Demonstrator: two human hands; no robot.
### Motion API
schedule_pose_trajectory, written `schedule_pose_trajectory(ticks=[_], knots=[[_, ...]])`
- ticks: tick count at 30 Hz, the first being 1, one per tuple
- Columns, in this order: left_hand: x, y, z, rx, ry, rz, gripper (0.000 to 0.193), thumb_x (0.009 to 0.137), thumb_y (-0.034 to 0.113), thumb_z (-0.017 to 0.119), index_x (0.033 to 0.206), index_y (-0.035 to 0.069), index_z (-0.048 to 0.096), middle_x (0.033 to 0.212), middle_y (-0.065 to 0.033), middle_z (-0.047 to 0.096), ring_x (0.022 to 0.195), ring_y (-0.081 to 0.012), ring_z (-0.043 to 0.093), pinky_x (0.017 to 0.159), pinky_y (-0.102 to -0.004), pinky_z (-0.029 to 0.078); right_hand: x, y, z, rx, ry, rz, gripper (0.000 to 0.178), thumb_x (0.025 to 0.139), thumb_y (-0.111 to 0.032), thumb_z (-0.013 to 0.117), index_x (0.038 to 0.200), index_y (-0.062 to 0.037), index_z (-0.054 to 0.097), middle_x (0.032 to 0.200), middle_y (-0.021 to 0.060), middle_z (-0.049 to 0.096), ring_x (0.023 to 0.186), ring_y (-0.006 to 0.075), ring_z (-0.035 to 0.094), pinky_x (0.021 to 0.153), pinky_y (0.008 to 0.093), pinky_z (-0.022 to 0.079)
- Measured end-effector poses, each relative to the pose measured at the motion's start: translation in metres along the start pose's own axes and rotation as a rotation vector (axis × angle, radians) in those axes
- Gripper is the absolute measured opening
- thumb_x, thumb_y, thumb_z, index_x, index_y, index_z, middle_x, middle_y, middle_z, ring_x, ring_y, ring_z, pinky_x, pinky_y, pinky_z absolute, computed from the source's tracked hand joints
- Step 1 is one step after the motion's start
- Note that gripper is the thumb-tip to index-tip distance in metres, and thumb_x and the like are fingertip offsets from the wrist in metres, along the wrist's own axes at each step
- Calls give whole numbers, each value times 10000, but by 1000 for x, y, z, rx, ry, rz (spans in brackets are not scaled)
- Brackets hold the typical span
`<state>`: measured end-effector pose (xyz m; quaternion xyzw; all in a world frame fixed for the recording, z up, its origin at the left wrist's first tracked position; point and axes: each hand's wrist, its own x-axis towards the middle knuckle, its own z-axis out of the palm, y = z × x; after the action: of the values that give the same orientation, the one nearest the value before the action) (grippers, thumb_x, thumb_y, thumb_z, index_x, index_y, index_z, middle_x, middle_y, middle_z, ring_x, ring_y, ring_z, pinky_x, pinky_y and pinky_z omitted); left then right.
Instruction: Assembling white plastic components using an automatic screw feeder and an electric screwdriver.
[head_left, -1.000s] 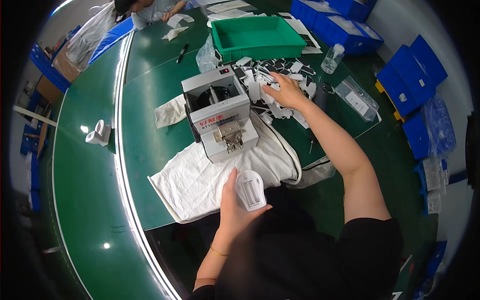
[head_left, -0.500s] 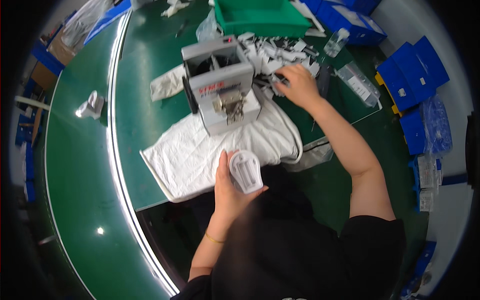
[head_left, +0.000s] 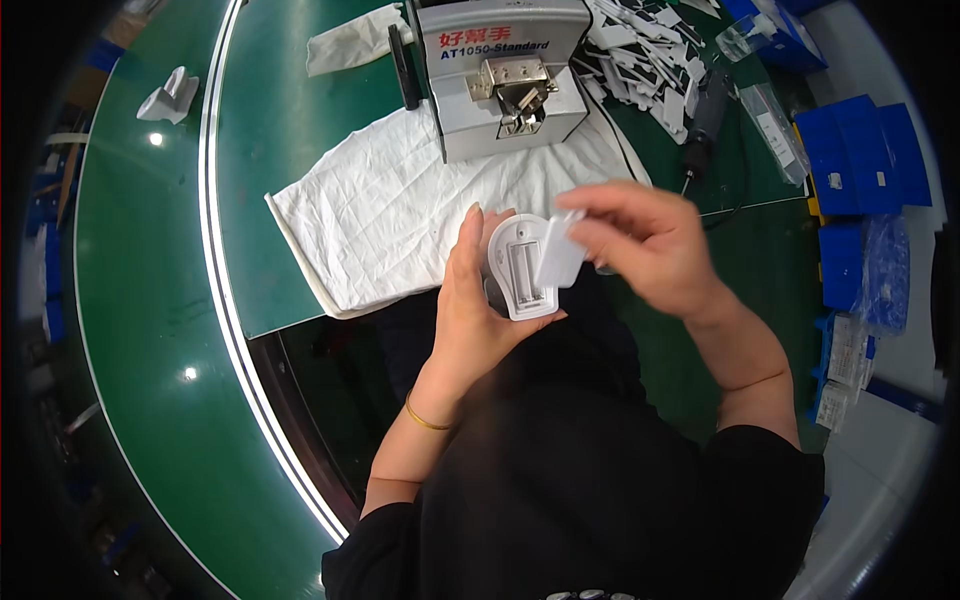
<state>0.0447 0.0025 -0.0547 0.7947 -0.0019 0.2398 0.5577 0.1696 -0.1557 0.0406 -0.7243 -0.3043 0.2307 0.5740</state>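
housing [head_left: 524,268]: smooth plastic | cloth [head_left: 370,215]: matt, creased | fitting [head_left: 516,84]: shiny metal

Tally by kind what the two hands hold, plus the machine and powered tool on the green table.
White battery-compartment housing, in the left hand: 1
White rectangular cover, in the right hand: 1
Grey screw feeder: 1
Electric screwdriver: 1
Total: 4

left of the grey machine [head_left: 515,85], a fisheye-bent white strip [head_left: 207,150] glared and small bright reflections [head_left: 155,139] spotted the green tabletop [head_left: 150,280]. below the machine, the right hand [head_left: 655,245] and white cover [head_left: 562,255] blurred slightly. far to either side, darkness rimmed everything.
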Motion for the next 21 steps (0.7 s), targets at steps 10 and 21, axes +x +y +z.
schedule_pose_trajectory(ticks=[10,21], knots=[[2,2,-1,10,2,-26,1266,552,153,946,1535,76,152,1380,-207,513,1251,-366,518,1028,-443,432,-2,24,17,-103,-135,2,227,904,0,671,1131,14,671,986,55,693,841,86,646,745,226,529],[5,0,0,-14,6,-39,1253,543,146,944,1531,85,176,1380,-170,525,1230,-360,527,1011,-435,446,-1,30,22,4,-67,-23,226,903,3,672,1130,12,675,960,54,688,833,86,642,736,219,528]])
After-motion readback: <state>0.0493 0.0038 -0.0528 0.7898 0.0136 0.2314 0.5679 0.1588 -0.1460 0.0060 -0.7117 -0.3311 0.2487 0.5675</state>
